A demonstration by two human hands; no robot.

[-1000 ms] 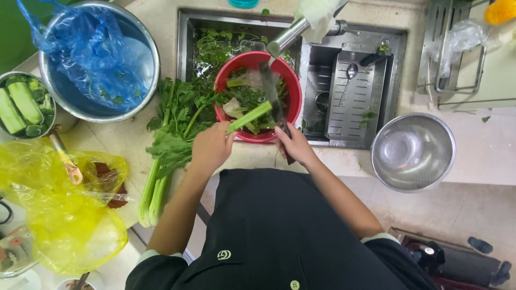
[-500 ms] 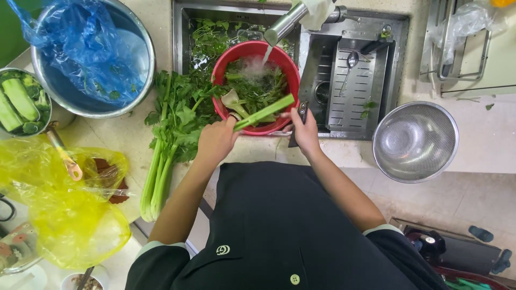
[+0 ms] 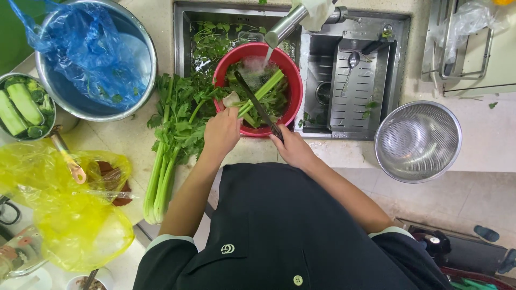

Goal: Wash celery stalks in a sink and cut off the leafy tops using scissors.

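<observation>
One red basin (image 3: 293,80), one knife (image 3: 258,104), two steel bowls (image 3: 145,80), one colander (image 3: 418,140) and two plastic bags (image 3: 80,48) are counted.

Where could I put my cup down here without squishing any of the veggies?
Bare counter shows right of the sink, around the metal colander, and between the big steel bowl and the yellow bag. It is crowded by the red bowl, where the left hand holds celery and the right hand holds a knife.

Knife and celery now under the tap

The right hand (image 3: 293,150) has swung the knife (image 3: 258,104) into the red bowl (image 3: 290,80); the left hand (image 3: 221,131) has tilted the celery stalk (image 3: 262,92) steeper, toward the far water stream.
</observation>
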